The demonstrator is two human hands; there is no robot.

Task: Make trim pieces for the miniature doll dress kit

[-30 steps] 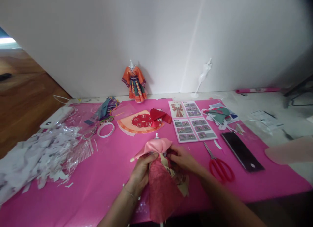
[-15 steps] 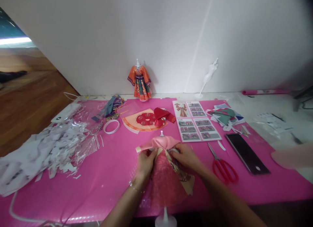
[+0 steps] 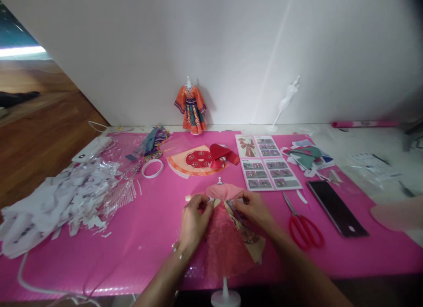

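A doll dress (image 3: pixel 224 245) with a pink top and a long red patterned skirt hangs on a small white doll stand (image 3: pixel 226 298) in front of me. At the left side of its waist, my left hand (image 3: pixel 197 214) pinches a pale edge of the dress between thumb and finger. Opposite it, my right hand (image 3: pixel 253 210) grips the right side of the waist the same way. A cream panel (image 3: pixel 255 249) with dark figures shows at the right of the skirt. My fingers partly cover the waist and sleeves.
Red-handled scissors (image 3: pixel 306 230) and a black phone (image 3: pixel 337 208) lie to the right. An instruction sheet (image 3: pixel 270 164) is behind the dress, beside cut fabric pieces (image 3: pixel 198 159). Tape (image 3: pixel 152 168) and a heap of scraps (image 3: pixel 76 192) lie left. A dressed doll form (image 3: pixel 191 106) stands behind.
My left hand has risen a little and now overlaps the left sleeve at the waist. My right fingers have also lifted slightly. The whole view has shifted a little.
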